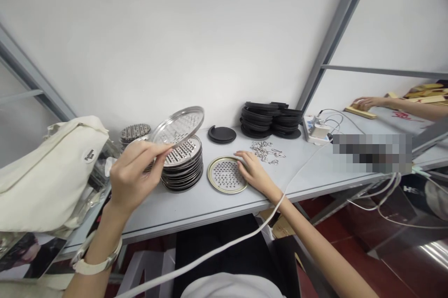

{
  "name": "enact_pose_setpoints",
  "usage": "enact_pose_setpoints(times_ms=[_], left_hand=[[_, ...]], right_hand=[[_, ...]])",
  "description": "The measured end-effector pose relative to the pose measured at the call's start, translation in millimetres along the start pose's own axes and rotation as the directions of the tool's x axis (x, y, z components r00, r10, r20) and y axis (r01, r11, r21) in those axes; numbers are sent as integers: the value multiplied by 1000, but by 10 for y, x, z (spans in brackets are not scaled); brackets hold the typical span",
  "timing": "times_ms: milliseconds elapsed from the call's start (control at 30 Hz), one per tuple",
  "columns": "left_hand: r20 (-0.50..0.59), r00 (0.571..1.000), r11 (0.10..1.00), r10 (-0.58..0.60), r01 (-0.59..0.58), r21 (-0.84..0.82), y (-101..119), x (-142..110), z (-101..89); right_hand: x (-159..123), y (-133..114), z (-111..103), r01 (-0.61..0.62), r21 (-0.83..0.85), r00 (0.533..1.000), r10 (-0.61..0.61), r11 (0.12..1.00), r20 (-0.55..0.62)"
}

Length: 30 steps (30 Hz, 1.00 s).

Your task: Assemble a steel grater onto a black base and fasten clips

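Note:
My left hand [135, 172] pinches the rim of a round perforated metal disc [179, 126], holding it tilted above a stack of the same discs [184, 167]. My right hand [252, 171] lies flat on the table, its fingers spread and resting on the right edge of a single perforated disc [226, 175] with a gold-coloured rim. A heap of small metal clips [266, 151] lies just beyond that hand. A black round lid [221, 134] sits behind the single disc.
Stacks of black rings [271, 120] stand at the wall. A second disc stack [135, 133] is at back left. A cream bag [49, 172] lies on the left. A power strip with cables [317, 131] is on the right. Another person's hand [367, 103] rests far right.

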<state>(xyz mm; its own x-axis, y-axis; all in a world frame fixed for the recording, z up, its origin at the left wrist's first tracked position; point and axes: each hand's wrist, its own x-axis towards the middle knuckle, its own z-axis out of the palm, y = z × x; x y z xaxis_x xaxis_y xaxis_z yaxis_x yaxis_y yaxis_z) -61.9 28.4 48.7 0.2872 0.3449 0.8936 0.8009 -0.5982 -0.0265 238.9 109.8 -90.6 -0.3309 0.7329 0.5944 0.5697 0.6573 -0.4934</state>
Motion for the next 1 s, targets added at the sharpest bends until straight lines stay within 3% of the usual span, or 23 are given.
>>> enact_pose_setpoints(times_ms=[33,100,167,233,300,367,433,467,533,600,667,800,1000], left_hand=[[-51,994,993,-98,95,-64,124,45,-9],[-25,948,912,-318,298,-282,385,118,30],[124,871,727,-475,467,-504,612,146,170],[323,786,483,-528,590,-647,769,119,406],[457,700,218,-548,647,-730,853,41,692],[587,588,-56,-556,678,-733,893,-77,960],[684,452,-319,-572,646,-694,920,-222,1161],[706,394,-400,-589,617,-678,935,-299,1232],[723,295,-498,-624,563,-659,969,-454,1319],[709,247,-514,-660,540,-666,997,-606,1356],[694,218,-503,-686,546,-670,1007,-755,1364],[636,167,-430,-753,608,-668,982,-1024,1334],[589,275,-139,-760,816,-561,942,-1209,1282]], right_hand=[[-3,-21,-10,-16,30,999,17,999,-45],[-21,-44,-27,-59,126,991,73,990,-112],[-54,-18,-38,-115,231,975,154,966,-159],[-90,62,-48,-187,302,939,261,935,-224],[-109,172,-60,-259,371,877,378,892,-297],[-101,271,-76,-314,498,814,499,808,-297],[-72,328,-93,-334,559,805,538,759,-249],[-56,337,-101,-355,624,808,564,696,-169],[-31,323,-113,-373,683,794,597,628,-115],[-21,282,-118,-357,667,807,576,654,-133],[-20,238,-112,-347,581,850,508,736,-137],[-14,195,-53,-344,361,930,367,867,6],[16,244,69,-324,194,946,321,926,50]])
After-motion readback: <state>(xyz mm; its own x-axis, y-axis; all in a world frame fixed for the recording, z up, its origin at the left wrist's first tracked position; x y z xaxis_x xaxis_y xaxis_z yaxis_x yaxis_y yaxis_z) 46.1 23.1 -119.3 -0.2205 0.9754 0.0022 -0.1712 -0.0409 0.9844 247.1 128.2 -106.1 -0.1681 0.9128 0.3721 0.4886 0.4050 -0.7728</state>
